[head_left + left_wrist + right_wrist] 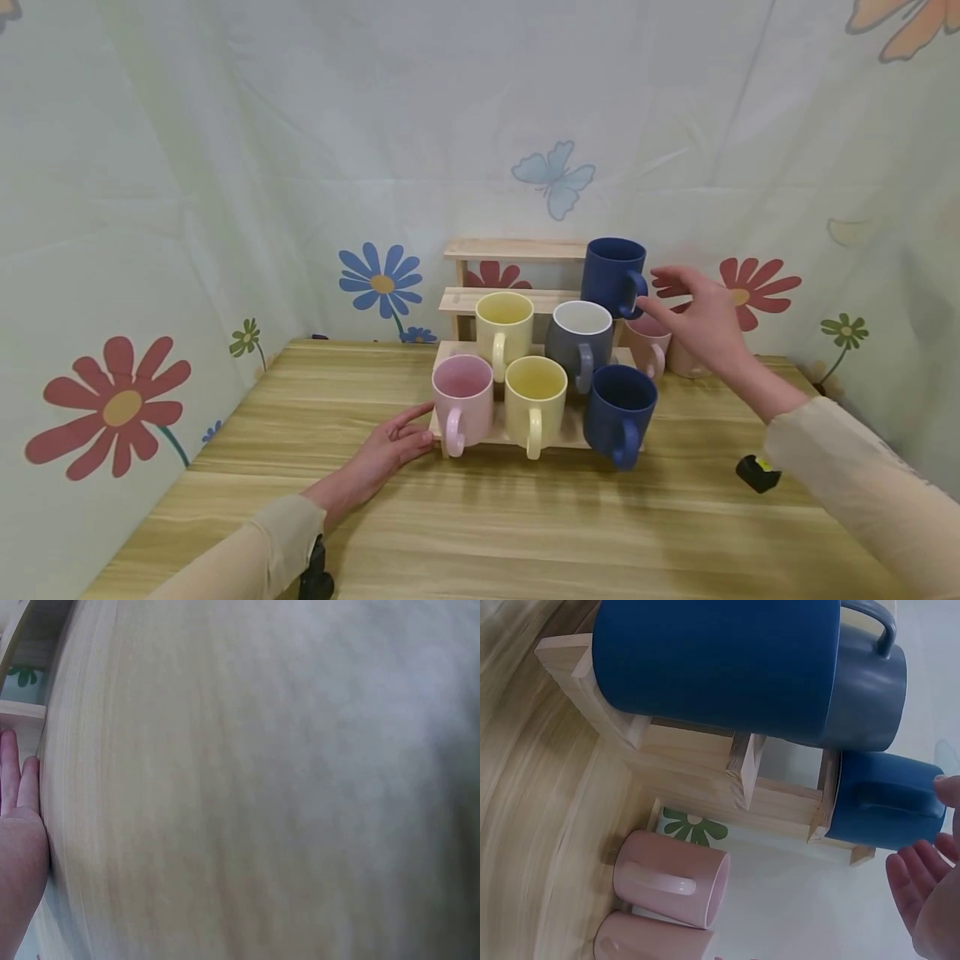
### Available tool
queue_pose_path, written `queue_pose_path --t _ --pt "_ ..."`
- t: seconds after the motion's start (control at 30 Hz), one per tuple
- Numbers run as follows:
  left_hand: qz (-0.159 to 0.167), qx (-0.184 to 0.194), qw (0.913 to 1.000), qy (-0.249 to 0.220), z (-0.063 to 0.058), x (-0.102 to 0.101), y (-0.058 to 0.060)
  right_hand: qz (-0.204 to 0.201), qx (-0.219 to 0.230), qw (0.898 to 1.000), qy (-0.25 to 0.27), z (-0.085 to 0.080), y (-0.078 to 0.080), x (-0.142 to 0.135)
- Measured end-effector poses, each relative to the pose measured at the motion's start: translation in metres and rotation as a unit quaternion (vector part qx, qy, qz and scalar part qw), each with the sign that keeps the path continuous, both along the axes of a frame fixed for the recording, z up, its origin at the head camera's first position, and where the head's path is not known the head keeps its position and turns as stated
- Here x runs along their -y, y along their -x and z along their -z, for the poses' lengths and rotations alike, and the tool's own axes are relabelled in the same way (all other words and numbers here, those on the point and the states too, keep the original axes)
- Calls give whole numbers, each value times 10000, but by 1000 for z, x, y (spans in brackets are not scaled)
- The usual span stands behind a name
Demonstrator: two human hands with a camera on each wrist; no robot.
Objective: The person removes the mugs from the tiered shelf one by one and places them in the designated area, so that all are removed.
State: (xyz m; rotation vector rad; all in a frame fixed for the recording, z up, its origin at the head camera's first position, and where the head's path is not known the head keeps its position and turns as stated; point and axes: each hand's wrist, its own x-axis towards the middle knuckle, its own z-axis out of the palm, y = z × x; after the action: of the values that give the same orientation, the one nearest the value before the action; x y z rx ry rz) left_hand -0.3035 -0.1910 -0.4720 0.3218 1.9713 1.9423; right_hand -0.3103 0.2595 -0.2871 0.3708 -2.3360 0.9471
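Note:
A stepped wooden rack (517,298) stands on the table with several mugs on its steps. Toward its upper right end is a dark blue mug (609,271). My right hand (705,321) is just right of that mug's handle, thumb and fingers spread. In the right wrist view, the fingers (911,874) stay apart from the same blue mug (885,817). My left hand (386,454) touches the rack's lower left end, beside a pink mug (462,400). The left wrist view catches its extended fingers (28,784) by the wooden step (22,711).
The front step also holds a yellow mug (536,404) and a blue mug (621,412). Behind them sit another yellow mug (504,325) and a grey mug (573,342). Pink mugs (667,874) stand on the table right of the rack. A small black object (757,473) lies by the right sleeve.

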Motion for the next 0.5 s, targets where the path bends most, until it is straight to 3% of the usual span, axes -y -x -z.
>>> queue_pose_path --t 0.33,0.5 --pt "-27 -33 10000 22 2 1 1 259 412 9982 -349 3 1 9" --pt "9 -47 10000 16 5 2 4 197 382 9974 -576 5 4 11"
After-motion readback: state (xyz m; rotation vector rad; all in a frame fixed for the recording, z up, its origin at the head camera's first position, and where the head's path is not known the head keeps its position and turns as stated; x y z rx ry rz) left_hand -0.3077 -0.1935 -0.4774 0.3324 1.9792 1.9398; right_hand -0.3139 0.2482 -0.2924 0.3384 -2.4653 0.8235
